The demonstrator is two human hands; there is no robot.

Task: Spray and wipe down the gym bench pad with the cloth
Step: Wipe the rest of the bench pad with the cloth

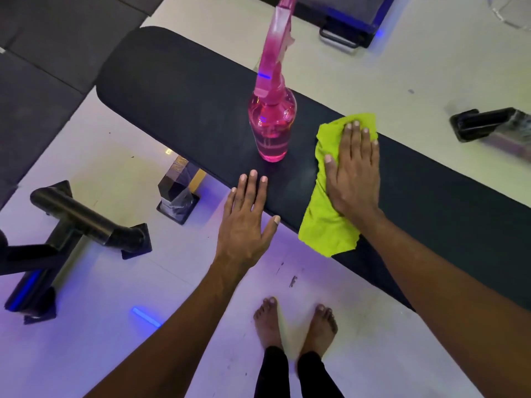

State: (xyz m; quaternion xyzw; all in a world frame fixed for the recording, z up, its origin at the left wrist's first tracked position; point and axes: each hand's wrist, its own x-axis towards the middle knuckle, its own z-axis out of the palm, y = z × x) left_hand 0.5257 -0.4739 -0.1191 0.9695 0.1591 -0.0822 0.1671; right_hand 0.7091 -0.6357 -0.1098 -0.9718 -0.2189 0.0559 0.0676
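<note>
The lime-green cloth (324, 222) lies draped across the black bench pad (172, 90), its near end hanging just over the pad's near edge, and it looks soft, light and limp, best worked under a flat palm as the right hand (352, 170) does now, fingers straight and close together pressing it down. The left hand (247, 219) has its 5 fingers straight and slightly spread, fingertips over the pad's near edge, just before the upright pink spray bottle (271, 124), which looks smooth, liquid-filled and easily tipped. The bottle's nozzle is cut off at the top, and the pad's right end is hidden behind the right forearm.
</note>
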